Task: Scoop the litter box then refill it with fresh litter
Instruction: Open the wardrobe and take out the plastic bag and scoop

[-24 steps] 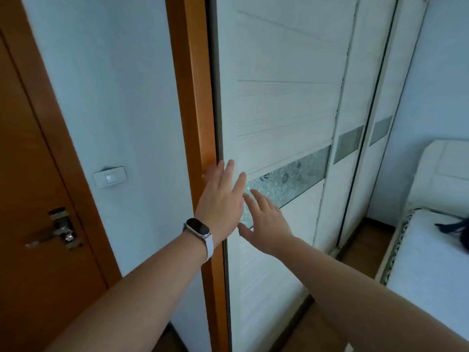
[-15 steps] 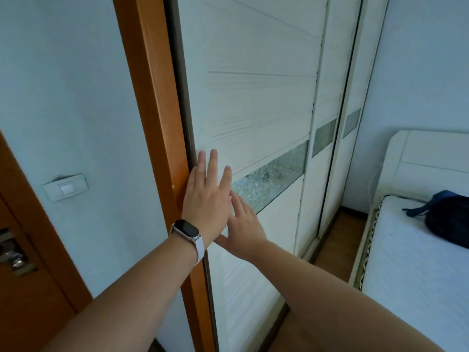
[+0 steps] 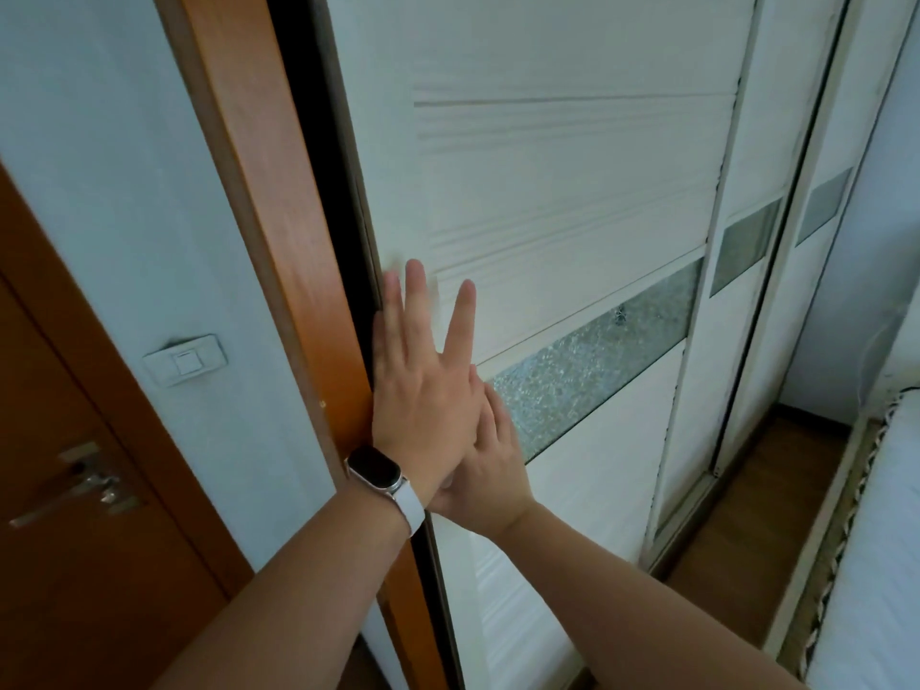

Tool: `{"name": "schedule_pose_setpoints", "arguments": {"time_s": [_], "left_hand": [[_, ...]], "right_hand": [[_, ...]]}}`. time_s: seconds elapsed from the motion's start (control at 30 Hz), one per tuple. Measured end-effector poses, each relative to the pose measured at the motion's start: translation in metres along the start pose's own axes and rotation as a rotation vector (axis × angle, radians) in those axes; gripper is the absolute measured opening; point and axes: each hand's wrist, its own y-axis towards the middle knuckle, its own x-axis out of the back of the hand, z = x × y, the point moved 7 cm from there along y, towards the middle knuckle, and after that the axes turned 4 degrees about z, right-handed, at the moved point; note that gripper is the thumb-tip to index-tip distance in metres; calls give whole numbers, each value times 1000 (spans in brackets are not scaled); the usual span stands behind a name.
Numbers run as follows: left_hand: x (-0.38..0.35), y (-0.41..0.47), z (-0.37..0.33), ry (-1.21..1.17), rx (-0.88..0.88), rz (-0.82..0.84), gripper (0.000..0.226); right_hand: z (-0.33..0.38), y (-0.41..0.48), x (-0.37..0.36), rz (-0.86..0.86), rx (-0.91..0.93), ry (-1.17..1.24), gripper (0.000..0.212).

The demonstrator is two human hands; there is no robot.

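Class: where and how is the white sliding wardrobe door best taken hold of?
By the door's left edge, fingers hooked in from the dark gap beside the orange frame. Its face is flat, no handle showing, so a palm only presses.

Single head cam, wide-angle, worn by the person. It faced forward and a bit down at the sliding door, close up: the door filled mid frame, with its verticals leaning. Both forearms ran up from the bottom edge, with the left hand and right hand on the door just below centre. The left of frame took in the wood frame, switch and room door; the right edge caught floor and a strip of bed
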Motion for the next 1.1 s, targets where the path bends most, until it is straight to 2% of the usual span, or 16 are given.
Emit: {"name": "schedule_pose_setpoints", "arguments": {"time_s": [0.17, 0.27, 0.47, 0.63, 0.83, 1.0, 1.1], "left_hand": [[-18, -2, 4, -74, 158, -10, 86], [-30, 1, -3, -69, 124, 8, 87], [-43, 16, -19, -242, 154, -37, 89], [-52, 26, -31, -332, 92, -80, 84], [-62, 41, -45, -544, 59, -129, 81], [-81, 56, -55, -694, 48, -153, 86], [-97, 68, -61, -722, 41, -173, 86]], "right_hand": [[-21, 2, -4, -21, 12, -1, 92], [-33, 4, -4, -11, 3, -31, 92], [-48, 9, 4, 7, 17, -73, 84], [-60, 12, 15, -43, 58, -84, 77], [-88, 20, 20, 26, 21, -109, 83], [-121, 20, 27, 26, -23, -28, 95], [-139, 24, 30, 12, -15, -22, 94]]}}
